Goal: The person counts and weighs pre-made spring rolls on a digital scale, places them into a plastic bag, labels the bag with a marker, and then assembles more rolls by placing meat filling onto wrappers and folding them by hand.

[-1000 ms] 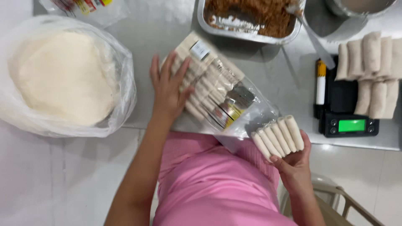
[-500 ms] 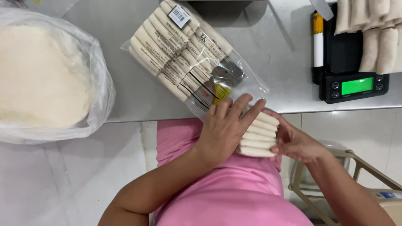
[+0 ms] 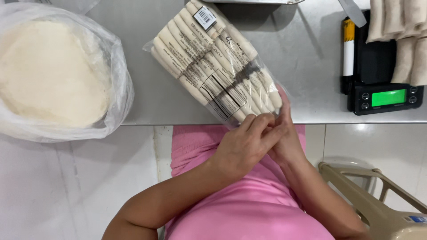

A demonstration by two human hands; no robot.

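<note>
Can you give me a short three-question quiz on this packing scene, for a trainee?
1. True or false: both hands are at the open end of the clear bag of rolls.
2. What lies left of that bag: A) a metal pot, B) a plastic bag of round white wrappers, C) a cutting board?
3. What colour is the lit display on the scale?

Key
1. True: the left hand and right hand meet at the table edge.
2. B
3. Green
</note>
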